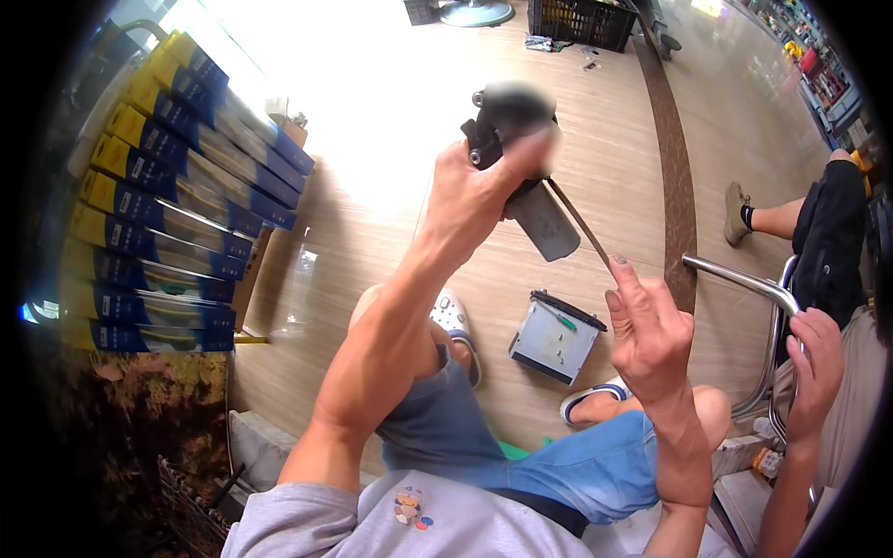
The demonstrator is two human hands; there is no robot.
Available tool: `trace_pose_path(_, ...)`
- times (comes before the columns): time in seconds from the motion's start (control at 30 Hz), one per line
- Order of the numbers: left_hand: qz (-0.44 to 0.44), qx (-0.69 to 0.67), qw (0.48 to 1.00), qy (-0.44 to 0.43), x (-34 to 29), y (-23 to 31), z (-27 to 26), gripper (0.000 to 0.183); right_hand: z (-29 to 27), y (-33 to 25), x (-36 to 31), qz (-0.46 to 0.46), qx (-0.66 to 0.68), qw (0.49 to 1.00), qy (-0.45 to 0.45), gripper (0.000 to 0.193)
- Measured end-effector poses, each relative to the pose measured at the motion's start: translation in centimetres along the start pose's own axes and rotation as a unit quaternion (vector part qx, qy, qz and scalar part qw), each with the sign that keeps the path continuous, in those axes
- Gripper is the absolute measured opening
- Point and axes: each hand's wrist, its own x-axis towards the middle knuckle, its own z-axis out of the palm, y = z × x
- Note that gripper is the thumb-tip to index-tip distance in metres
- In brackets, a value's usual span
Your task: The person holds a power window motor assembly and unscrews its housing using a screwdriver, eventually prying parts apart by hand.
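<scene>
My left hand (470, 191) is raised in front of me, its fingers wrapped round a dark device with a grey block-shaped lower part (547, 223). The device's black upper end is blurred, so its kind is unclear. My right hand (651, 330) is lower and to the right, pinching the end of a thin dark rod (579, 219). From there the rod slants up to the device, where its tip meets or passes behind it; I cannot tell which. Below, a flat grey metal box (556, 344) lies on the floor, with a small green-handled tool (566, 323) and several screws on top.
To the left stands a rack of blue-and-yellow packages (167, 195). A black crate (581, 23) is at the far side. At right, another person's hand (817, 358) is by a bent metal tube (753, 279), and a person's shoe (736, 214) rests on the floor.
</scene>
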Motion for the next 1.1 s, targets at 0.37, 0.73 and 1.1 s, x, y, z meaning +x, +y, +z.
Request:
trace_pose_path(0.37,-0.016,-0.018,1.0,-0.015,0.5,-0.6,0.2,0.048,-1.5,-1.0,0.5,0.356,0.341,0.865,-0.091,0.027)
trace_pose_path(0.73,-0.271,-0.269,0.922,0.061,1.3,-2.0,1.2,0.038,-4.7,0.3,1.5,0.227,0.229,0.945,-0.047,0.032)
trace_pose_path(1.1,-0.271,-0.387,0.879,0.059,1.6,-2.8,1.8,0.03,-2.7,-0.4,1.0,0.01,0.031,0.999,-0.04,0.034)
